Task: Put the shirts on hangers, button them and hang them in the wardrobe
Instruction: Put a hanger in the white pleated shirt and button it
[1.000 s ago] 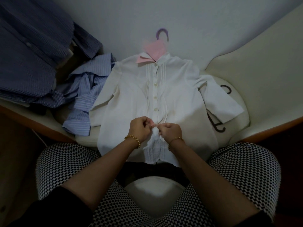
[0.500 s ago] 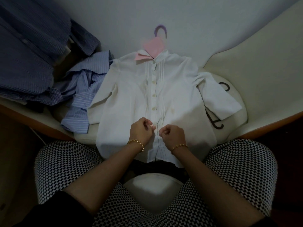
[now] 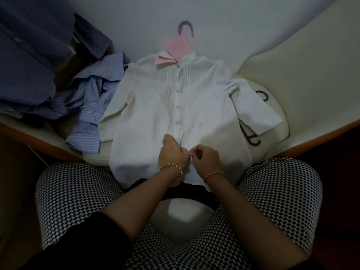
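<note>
A white shirt lies flat, front up, on a pale cushion, with a purple hanger hook sticking out above its pink-lined collar. Several buttons down the upper placket look closed. My left hand and my right hand meet at the lower placket, each pinching one edge of the white shirt's front. Whatever button lies between the fingers is hidden. Both wrists wear gold bracelets.
A crumpled light-blue striped shirt lies left of the white one. Dark blue checked shirts are piled further left. A dark hanger peeks from under the right sleeve. My knees in checked trousers frame the cushion.
Both hands have slid a little lower down the placket, toward the hem, and stay pinched on the fabric. The shirt has not shifted.
</note>
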